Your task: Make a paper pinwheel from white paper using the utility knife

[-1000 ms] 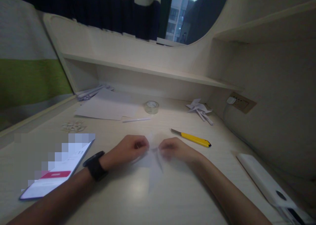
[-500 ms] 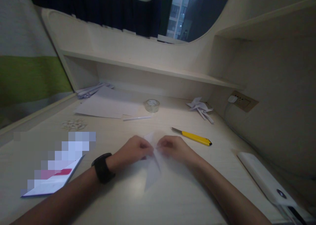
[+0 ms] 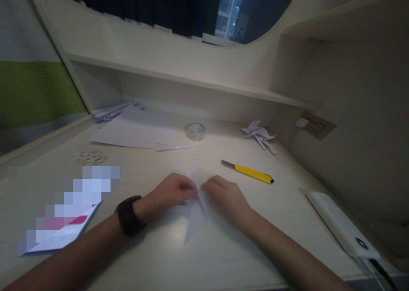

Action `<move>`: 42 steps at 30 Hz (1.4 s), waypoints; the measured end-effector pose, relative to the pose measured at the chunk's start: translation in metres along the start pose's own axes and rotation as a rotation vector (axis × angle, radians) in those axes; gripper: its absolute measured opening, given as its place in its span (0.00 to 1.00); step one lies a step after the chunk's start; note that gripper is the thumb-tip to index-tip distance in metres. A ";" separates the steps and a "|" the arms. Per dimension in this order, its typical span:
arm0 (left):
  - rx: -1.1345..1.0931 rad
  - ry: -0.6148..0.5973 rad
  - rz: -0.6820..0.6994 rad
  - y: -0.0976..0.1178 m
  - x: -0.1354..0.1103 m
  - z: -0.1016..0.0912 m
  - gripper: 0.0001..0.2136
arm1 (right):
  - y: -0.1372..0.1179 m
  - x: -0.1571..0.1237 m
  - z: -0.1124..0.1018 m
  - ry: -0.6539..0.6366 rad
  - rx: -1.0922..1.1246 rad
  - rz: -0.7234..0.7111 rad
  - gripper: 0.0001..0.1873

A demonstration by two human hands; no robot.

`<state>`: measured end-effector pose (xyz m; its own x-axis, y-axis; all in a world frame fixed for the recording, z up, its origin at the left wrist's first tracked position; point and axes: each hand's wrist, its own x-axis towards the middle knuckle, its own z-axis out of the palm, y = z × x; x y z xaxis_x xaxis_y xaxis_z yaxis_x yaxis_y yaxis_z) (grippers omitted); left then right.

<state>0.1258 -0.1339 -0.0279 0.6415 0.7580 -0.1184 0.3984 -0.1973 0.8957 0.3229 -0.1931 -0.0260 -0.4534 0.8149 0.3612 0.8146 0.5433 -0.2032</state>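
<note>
A folded white paper piece (image 3: 195, 216) lies on the pale wooden desk (image 3: 223, 257) in front of me, one point toward me and one away. My left hand (image 3: 171, 193), with a black watch on its wrist, pinches the paper's middle from the left. My right hand (image 3: 223, 197) pinches it from the right, so the fingertips of both nearly meet. Both hands are closed on the paper and hide its centre.
A yellow utility knife (image 3: 251, 172) lies just beyond my right hand. Farther back are a tape roll (image 3: 195, 130), a white pen (image 3: 175, 148), loose sheets (image 3: 134, 131), a folded paper pinwheel (image 3: 259, 134) and small white bits (image 3: 89, 157). A phone (image 3: 60, 231) lies left, a white device (image 3: 343, 229) right.
My hands have come closer together on the paper, and one point of it now stands up between them. The view has tilted slightly down.
</note>
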 end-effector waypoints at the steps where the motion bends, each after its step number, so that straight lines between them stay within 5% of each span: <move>1: 0.010 -0.003 0.008 0.001 0.000 0.000 0.12 | 0.000 0.000 0.001 -0.006 -0.023 -0.004 0.12; 29: 0.054 0.067 -0.021 0.002 0.000 0.000 0.13 | -0.005 -0.003 0.004 0.062 0.005 -0.024 0.11; 42: 0.072 0.060 -0.028 0.002 0.000 0.000 0.13 | -0.008 -0.004 0.004 0.111 -0.188 -0.084 0.12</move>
<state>0.1266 -0.1343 -0.0258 0.5896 0.7995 -0.1149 0.4629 -0.2180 0.8592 0.3166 -0.1994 -0.0297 -0.4883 0.7354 0.4698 0.8333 0.5528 0.0008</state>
